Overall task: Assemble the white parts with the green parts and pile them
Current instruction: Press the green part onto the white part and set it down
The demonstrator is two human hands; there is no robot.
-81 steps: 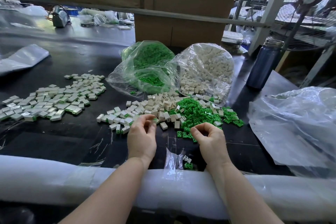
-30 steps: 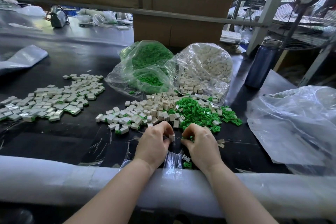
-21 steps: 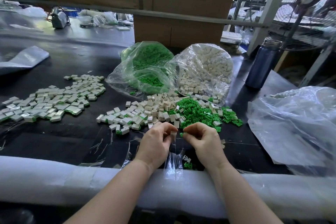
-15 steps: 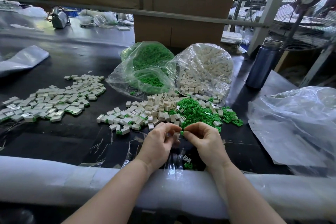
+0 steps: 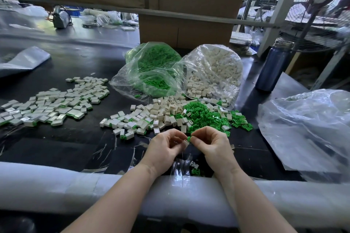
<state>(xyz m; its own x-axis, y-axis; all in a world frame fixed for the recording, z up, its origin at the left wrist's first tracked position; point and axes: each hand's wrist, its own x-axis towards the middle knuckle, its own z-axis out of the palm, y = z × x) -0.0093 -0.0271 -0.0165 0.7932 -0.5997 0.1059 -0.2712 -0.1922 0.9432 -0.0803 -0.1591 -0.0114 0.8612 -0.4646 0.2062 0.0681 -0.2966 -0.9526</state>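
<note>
My left hand (image 5: 164, 147) pinches a small white part (image 5: 185, 143) near the table's front edge. My right hand (image 5: 212, 143) pinches a green part (image 5: 189, 138) and holds it against the white one; the two hands meet fingertip to fingertip. Just beyond them lie a heap of loose white parts (image 5: 161, 111) and a heap of loose green parts (image 5: 206, 115). A spread of assembled white-and-green pieces (image 5: 55, 104) covers the table's left side, and a smaller group of assembled pieces (image 5: 125, 125) lies left of the white heap.
Two clear bags stand behind the heaps, one of green parts (image 5: 153, 70), one of white parts (image 5: 214, 72). A blue bottle (image 5: 272, 68) stands at the right, a large crumpled plastic bag (image 5: 310, 128) at the far right. White foam padding (image 5: 75, 185) lines the near edge. Cardboard boxes (image 5: 185, 5) rise behind.
Both hands took parts from the heaps, then drew together and lifted slightly. The green part now sits between the fingertips against the white part.
</note>
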